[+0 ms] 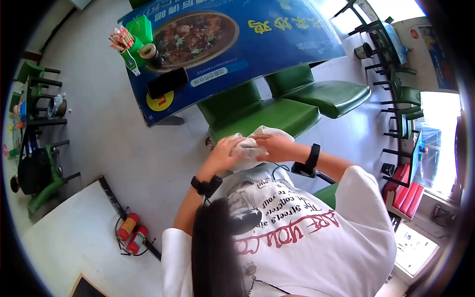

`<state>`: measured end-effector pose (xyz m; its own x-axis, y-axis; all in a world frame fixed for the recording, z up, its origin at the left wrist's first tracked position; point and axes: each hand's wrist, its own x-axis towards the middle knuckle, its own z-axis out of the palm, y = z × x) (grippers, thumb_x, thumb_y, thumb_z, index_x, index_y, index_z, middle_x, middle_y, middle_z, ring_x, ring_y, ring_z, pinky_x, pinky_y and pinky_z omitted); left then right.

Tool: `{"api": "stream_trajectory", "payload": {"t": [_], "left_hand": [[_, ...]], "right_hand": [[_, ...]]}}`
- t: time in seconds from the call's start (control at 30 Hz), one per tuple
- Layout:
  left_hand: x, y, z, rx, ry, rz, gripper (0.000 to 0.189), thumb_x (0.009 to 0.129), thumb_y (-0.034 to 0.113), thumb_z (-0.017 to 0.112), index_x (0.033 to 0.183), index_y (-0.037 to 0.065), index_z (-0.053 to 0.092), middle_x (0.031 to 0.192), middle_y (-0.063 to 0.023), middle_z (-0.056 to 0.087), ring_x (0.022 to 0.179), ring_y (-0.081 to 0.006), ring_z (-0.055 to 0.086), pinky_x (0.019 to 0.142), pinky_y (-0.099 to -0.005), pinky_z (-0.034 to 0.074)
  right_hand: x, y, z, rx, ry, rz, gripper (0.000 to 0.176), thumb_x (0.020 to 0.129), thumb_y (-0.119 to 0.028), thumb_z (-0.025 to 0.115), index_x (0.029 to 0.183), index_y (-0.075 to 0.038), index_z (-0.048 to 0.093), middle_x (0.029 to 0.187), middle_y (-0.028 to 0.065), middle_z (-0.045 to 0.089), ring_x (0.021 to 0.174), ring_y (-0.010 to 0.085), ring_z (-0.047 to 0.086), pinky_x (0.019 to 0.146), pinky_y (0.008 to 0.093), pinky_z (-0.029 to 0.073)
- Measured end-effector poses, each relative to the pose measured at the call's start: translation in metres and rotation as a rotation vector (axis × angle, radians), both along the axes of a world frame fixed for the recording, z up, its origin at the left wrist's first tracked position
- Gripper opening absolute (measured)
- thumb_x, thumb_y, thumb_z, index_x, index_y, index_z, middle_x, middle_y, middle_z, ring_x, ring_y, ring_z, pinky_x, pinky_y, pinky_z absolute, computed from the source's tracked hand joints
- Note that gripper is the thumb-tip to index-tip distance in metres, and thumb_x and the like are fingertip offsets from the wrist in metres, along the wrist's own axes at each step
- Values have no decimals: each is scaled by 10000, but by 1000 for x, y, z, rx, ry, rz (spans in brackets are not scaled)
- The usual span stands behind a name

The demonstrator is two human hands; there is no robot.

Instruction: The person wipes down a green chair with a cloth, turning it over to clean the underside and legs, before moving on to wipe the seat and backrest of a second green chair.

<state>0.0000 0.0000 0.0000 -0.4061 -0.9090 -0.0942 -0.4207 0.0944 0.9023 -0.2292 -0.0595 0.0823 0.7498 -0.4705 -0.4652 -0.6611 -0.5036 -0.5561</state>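
Note:
A crumpled white cloth [271,131] is bunched up between my two hands, just in front of my shirt. My left hand [223,156] grips its left side with bent fingers. From the right, my right hand [277,147] presses on the same cloth, its fingers over the folds. Both wrists wear black bands with small dark devices. Beyond the hands stands a green padded chair [282,116], apart from them. Some of my fingertips are hidden in the cloth.
Ahead, a blue printed table [282,44] bears a green chopstick holder [132,52], a sauce jar [150,54] and a black rectangular object [168,82]. Another green chair [326,96] stands right. Red fire extinguishers [129,226] are lower left. A person [34,171] sits far left.

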Motion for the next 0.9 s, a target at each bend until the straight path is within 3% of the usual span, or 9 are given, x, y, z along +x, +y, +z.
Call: {"api": "stream_trajectory", "payload": {"t": [0.07,0.17,0.2,0.3,0.4,0.43,0.6,0.7,0.9], "left_hand": [[-5,-10,-2,73,106,-33,494,798,316,711,1232,104,606,1241,-229,559,1142,-321,544,972,-397,419],[21,-4,-30,429,144,121,425,783,288,730,1138,68,653,1076,-211,636,995,-303,625,860,-357,483],[20,-21,-39,396,178,161,380,780,257,737,1090,48,669,977,-190,660,891,-304,650,784,-335,504],[26,-35,-101,271,77,73,305,824,262,665,1046,53,686,937,-179,654,896,-354,604,820,-403,478],[34,-50,-176,194,-53,25,241,846,239,606,996,72,693,945,-176,644,945,-355,583,851,-430,457],[43,-66,-212,372,-82,-24,224,846,213,581,983,72,689,948,-180,644,941,-365,584,858,-429,458],[51,-86,-319,353,-37,-54,268,873,192,522,1067,45,636,1051,-185,631,967,-360,595,819,-425,456],[42,-93,-347,163,-121,-102,276,884,197,528,1102,54,620,1017,-191,617,934,-371,589,794,-442,448],[49,-93,-331,366,-172,-100,346,845,154,587,1182,92,629,948,-195,669,849,-338,652,748,-372,481]], "right_hand": [[-10,-1,2,-25,-71,-46,473,827,-373,646,1152,-36,581,1170,213,604,1031,330,602,878,412,471],[33,-30,-25,396,88,-7,434,835,-376,636,1053,-2,611,1020,227,644,881,367,633,781,433,492],[39,-58,-38,489,261,5,445,847,-403,622,1007,12,616,950,243,645,804,390,631,729,442,495],[48,-91,-115,457,353,185,535,874,-507,558,990,11,625,909,241,656,815,404,627,737,447,497],[63,-119,-221,454,415,336,529,894,-497,510,1069,-13,636,993,230,660,905,387,626,814,440,486],[68,-124,-269,540,482,370,519,897,-487,491,1084,-32,658,1057,219,660,951,361,626,839,421,482],[60,-126,-363,557,306,196,437,917,-400,502,1115,-38,645,998,167,679,852,298,638,776,402,499],[72,-148,-358,550,497,354,449,887,-246,552,1263,-8,492,1150,203,617,1007,283,625,820,395,506],[56,-124,-409,786,458,71,550,940,-378,474,1314,23,437,1298,226,524,1152,333,556,950,426,457]]}}
